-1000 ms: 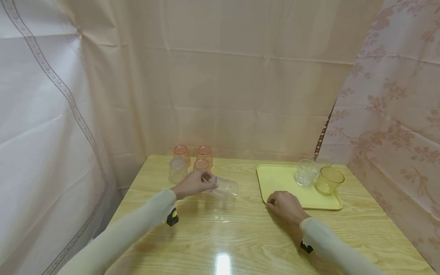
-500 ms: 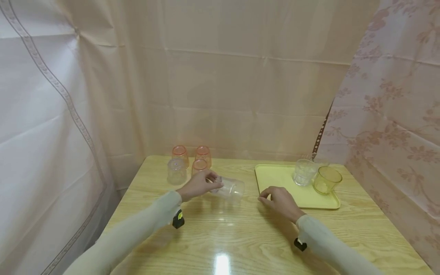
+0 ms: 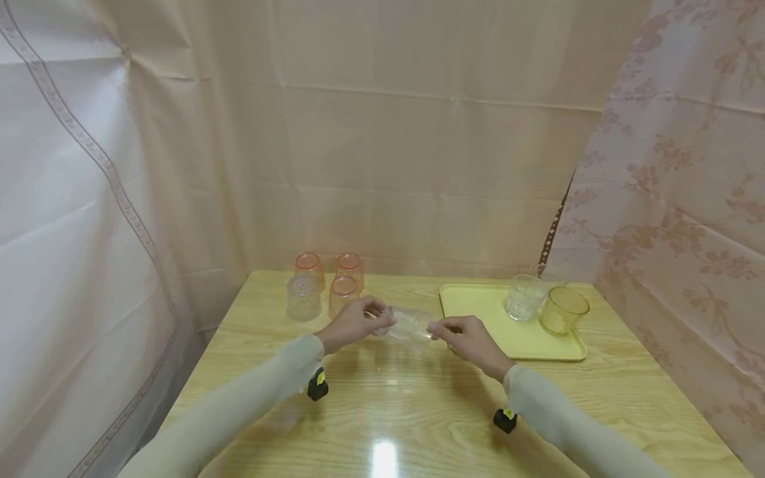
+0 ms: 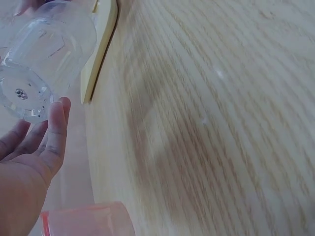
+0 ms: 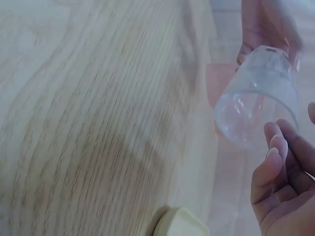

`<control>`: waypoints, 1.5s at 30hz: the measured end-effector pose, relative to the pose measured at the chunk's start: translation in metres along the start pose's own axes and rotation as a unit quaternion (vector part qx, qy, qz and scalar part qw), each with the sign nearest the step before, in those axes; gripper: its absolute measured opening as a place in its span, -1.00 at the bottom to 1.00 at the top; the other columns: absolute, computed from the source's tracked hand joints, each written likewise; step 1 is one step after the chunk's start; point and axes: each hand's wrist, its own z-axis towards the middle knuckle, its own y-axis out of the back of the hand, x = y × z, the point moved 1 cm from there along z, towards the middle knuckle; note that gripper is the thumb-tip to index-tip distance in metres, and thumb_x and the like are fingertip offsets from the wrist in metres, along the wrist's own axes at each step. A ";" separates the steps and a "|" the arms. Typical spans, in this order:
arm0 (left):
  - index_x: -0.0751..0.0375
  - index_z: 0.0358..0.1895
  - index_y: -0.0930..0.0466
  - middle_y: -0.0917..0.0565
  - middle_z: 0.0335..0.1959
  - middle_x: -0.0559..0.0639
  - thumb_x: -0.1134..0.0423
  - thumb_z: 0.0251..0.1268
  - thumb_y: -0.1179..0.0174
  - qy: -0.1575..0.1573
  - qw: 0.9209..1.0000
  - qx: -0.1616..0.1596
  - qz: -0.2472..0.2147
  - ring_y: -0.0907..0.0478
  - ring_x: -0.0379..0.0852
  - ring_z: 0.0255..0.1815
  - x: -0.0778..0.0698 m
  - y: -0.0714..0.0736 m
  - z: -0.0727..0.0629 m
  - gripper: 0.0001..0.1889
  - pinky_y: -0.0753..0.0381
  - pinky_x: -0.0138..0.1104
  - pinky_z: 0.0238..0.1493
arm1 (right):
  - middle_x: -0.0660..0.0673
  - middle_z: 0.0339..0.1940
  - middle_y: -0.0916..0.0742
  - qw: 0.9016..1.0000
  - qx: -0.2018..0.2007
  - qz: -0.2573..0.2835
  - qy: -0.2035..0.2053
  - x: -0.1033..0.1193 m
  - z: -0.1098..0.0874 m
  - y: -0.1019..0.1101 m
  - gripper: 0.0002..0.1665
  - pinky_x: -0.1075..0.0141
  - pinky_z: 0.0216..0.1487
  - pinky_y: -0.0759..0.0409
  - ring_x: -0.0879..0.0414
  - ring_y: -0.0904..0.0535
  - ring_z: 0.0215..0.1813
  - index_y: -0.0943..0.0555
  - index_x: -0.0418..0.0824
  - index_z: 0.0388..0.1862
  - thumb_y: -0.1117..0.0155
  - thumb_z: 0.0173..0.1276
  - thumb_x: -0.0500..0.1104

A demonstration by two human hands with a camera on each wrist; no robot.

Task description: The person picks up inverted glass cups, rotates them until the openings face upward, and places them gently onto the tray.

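The left hand (image 3: 352, 325) grips the cup (image 3: 409, 323) by its base with bent fingertips. The right hand (image 3: 472, 342) has its fingers bent at the rim; whether they pinch it I cannot tell. The cup lies sideways above the table (image 3: 382, 405), mouth to the right. Left and far stand three pink cups (image 3: 344, 295) and a pale cup (image 3: 303, 302), upside down. To the right, a yellow tray (image 3: 478, 305) bears a glass (image 3: 523, 299) and a yellow cup (image 3: 564, 312).

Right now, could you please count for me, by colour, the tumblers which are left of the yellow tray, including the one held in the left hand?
Orange tumblers: 3
Clear or nearly clear tumblers: 2
Total: 5
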 end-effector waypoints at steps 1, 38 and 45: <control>0.12 0.12 -0.60 -0.67 -0.03 -0.03 -0.15 0.29 -0.40 0.001 1.000 0.001 -0.001 -0.65 -0.09 -0.10 0.000 -0.001 0.000 -0.49 -0.68 -0.06 0.00 | -0.12 -0.32 -0.76 1.000 -0.001 0.000 -0.001 0.001 0.000 -0.001 -0.50 0.34 -0.52 -0.45 0.12 -0.42 -0.50 -0.78 -0.09 -0.02 -0.27 0.46 0.27; 0.27 0.33 -0.51 -0.68 0.05 0.06 0.00 0.42 -0.33 -0.015 0.998 0.055 -0.019 -0.67 -0.06 0.01 -0.004 -0.012 0.007 -0.44 -0.65 -0.02 0.09 | -0.10 -0.15 -0.78 0.998 -0.055 0.030 0.015 0.002 0.000 0.017 -0.67 0.26 -0.27 -0.57 0.11 -0.56 -0.25 -0.76 -0.21 -0.02 -0.40 0.44 0.01; 0.28 0.29 -0.53 -0.68 -0.02 0.01 0.03 0.47 -0.29 -0.016 0.998 0.061 -0.005 -0.64 -0.09 -0.03 -0.007 -0.015 0.011 -0.50 -0.65 -0.01 0.10 | -0.05 -0.07 -0.79 0.996 -0.068 -0.025 0.055 -0.005 -0.001 0.031 -0.70 0.12 -0.11 -0.68 0.04 -0.67 -0.06 -0.77 -0.15 -0.04 -0.37 0.46 0.03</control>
